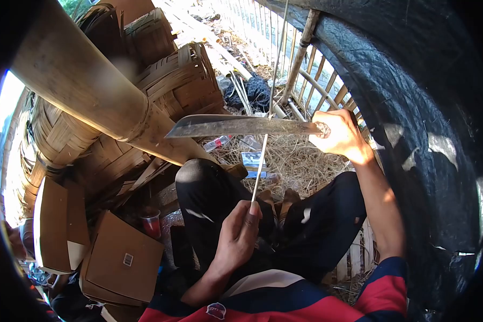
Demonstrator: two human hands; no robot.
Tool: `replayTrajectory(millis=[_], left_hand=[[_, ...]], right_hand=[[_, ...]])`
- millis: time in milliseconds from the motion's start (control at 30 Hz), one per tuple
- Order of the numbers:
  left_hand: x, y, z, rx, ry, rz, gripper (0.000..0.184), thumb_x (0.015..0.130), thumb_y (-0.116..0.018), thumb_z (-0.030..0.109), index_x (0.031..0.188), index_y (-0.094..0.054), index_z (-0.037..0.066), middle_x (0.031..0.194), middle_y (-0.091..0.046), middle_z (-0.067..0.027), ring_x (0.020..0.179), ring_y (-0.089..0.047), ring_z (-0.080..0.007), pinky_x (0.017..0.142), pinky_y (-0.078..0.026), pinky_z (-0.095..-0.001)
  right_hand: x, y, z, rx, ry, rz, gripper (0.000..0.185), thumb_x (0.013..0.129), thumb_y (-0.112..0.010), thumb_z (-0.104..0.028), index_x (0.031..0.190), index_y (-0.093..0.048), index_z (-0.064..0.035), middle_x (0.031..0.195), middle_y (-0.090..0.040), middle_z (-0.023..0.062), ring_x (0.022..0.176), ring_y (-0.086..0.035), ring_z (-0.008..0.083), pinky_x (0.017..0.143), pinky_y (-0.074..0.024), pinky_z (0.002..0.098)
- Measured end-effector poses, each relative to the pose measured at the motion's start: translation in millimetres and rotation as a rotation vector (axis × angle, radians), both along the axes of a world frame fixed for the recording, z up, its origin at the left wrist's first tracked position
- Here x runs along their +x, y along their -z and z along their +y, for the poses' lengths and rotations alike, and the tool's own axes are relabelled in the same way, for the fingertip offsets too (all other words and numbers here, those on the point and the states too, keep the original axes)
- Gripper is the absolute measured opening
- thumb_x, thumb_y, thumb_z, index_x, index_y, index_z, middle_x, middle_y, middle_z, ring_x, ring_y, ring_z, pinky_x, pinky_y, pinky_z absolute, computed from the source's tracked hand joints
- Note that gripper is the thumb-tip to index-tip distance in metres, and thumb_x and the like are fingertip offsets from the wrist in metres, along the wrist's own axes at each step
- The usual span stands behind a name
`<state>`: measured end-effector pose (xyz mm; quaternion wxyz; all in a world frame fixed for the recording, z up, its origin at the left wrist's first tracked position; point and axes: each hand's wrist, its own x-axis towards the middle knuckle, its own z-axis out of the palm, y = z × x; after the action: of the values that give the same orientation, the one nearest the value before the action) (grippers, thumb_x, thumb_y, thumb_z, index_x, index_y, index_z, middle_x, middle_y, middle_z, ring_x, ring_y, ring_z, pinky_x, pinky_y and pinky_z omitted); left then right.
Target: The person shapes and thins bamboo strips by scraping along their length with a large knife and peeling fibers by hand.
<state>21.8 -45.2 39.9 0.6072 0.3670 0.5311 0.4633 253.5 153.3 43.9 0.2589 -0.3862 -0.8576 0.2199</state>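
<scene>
My left hand (237, 232) is closed round the lower end of a thin bamboo strip (260, 174), thumb along the strip. From there the strip rises past the blade and on toward the top of the view. My right hand (339, 135) grips the handle of a machete (247, 126). Its long, dark blade points left, roughly level, and crosses the strip above my left hand. Whether the edge bites into the strip I cannot tell. Most of the handle is hidden by my fingers. Both hands are in front of my bent knees.
A thick bamboo pole (99, 88) slants across the left, beside stacked woven bamboo baskets (180, 70). Cardboard boxes (124, 255) and a plastic cup (152, 224) stand lower left. Black sheeting (408, 123) hangs close on the right. Shavings (292, 161) and a plastic bottle (217, 143) litter the ground.
</scene>
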Motion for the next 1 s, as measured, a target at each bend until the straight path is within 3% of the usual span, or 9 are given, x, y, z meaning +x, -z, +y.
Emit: replayTrajectory(millis=[167, 300, 433, 567, 633, 700, 833, 900, 1000], left_hand=[[2.1, 6.1, -0.4, -0.046, 0.025, -0.001, 0.025, 0.102, -0.045, 0.029, 0.090, -0.049, 0.007, 0.063, -0.037, 0.0068, 0.049, -0.031, 0.0005, 0.041, -0.023, -0.0174], [-0.8, 4.9, -4.1, 0.002, 0.051, 0.133, 0.024, 0.102, -0.043, 0.021, 0.090, -0.051, 0.002, 0.062, -0.041, 0.0026, 0.056, -0.035, -0.0031, 0.048, -0.029, -0.0233], [-6.0, 6.5, -1.9, 0.002, 0.042, 0.138, 0.023, 0.102, -0.043, 0.020, 0.089, -0.051, 0.002, 0.062, -0.041, 0.0021, 0.057, -0.035, -0.0032, 0.048, -0.029, -0.0240], [0.6, 10.8, -2.2, -0.040, 0.061, 0.139, 0.023, 0.101, -0.044, 0.020, 0.089, -0.051, 0.002, 0.062, -0.041, 0.0021, 0.057, -0.036, -0.0035, 0.048, -0.030, -0.0243], [1.5, 7.8, -4.7, -0.041, 0.083, 0.151, 0.024, 0.101, -0.044, 0.021, 0.088, -0.051, 0.001, 0.063, -0.042, 0.0016, 0.057, -0.036, -0.0039, 0.049, -0.031, -0.0244], [-2.0, 6.2, -6.8, -0.034, 0.071, 0.155, 0.024, 0.101, -0.044, 0.021, 0.088, -0.051, 0.001, 0.063, -0.042, 0.0014, 0.058, -0.037, -0.0041, 0.050, -0.032, -0.0244], [-5.1, 8.9, -0.6, -0.014, 0.087, 0.175, 0.024, 0.101, -0.045, 0.021, 0.088, -0.051, 0.002, 0.064, -0.043, 0.0009, 0.060, -0.038, -0.0046, 0.052, -0.033, -0.0244], [-1.3, 12.1, -1.8, -0.029, 0.092, 0.165, 0.024, 0.101, -0.045, 0.020, 0.088, -0.051, 0.001, 0.064, -0.043, 0.0008, 0.060, -0.038, -0.0048, 0.052, -0.034, -0.0246], [0.4, 14.9, -3.8, -0.021, 0.138, 0.187, 0.023, 0.101, -0.045, 0.019, 0.088, -0.051, 0.001, 0.064, -0.043, 0.0009, 0.059, -0.038, -0.0048, 0.052, -0.033, -0.0247]], right_hand=[[-8.4, 5.8, -13.2, 0.300, -0.114, -0.166, 0.021, 0.057, -0.069, -0.021, 0.068, -0.055, -0.0094, 0.059, -0.052, 0.0086, 0.055, -0.058, 0.0268, 0.055, -0.0446, 0.0378], [1.3, 0.4, 0.0, 0.034, -0.104, -0.072, 0.020, 0.060, -0.069, -0.017, 0.069, -0.054, -0.0066, 0.057, -0.053, 0.0102, 0.051, -0.055, 0.0265, 0.051, -0.0437, 0.0372], [13.1, 9.1, 11.1, 0.056, 0.032, -0.058, 0.019, 0.068, -0.069, -0.015, 0.070, -0.054, -0.0045, 0.057, -0.052, 0.0121, 0.050, -0.054, 0.0263, 0.050, -0.0427, 0.0356], [-2.8, 8.3, -6.1, 0.313, -0.150, -0.236, 0.028, 0.062, -0.073, -0.031, 0.073, -0.056, -0.0102, 0.059, -0.056, 0.0094, 0.055, -0.060, 0.0277, 0.052, -0.0448, 0.0401], [-1.7, 11.0, 0.8, 0.336, -0.233, -0.152, 0.025, 0.065, -0.072, -0.025, 0.073, -0.056, -0.0084, 0.059, -0.056, 0.0101, 0.054, -0.059, 0.0260, 0.052, -0.0446, 0.0377], [6.1, 2.0, 6.7, 0.029, -0.028, -0.049, 0.020, 0.068, -0.071, -0.019, 0.073, -0.056, -0.0062, 0.060, -0.056, 0.0101, 0.051, -0.056, 0.0236, 0.051, -0.0436, 0.0354], [10.4, 5.2, 4.4, -0.068, 0.034, 0.027, 0.017, 0.068, -0.070, -0.017, 0.069, -0.056, -0.0067, 0.056, -0.052, 0.0093, 0.050, -0.054, 0.0220, 0.050, -0.0418, 0.0342], [2.6, 5.3, -5.6, 0.206, -0.045, -0.207, 0.024, 0.063, -0.072, -0.023, 0.073, -0.056, -0.0080, 0.059, -0.053, 0.0074, 0.052, -0.055, 0.0252, 0.050, -0.0425, 0.0364], [2.7, 15.8, -1.4, 0.384, -0.196, -0.130, 0.028, 0.057, -0.071, -0.024, 0.071, -0.054, -0.0073, 0.061, -0.053, 0.0071, 0.053, -0.054, 0.0224, 0.050, -0.0411, 0.0331]])
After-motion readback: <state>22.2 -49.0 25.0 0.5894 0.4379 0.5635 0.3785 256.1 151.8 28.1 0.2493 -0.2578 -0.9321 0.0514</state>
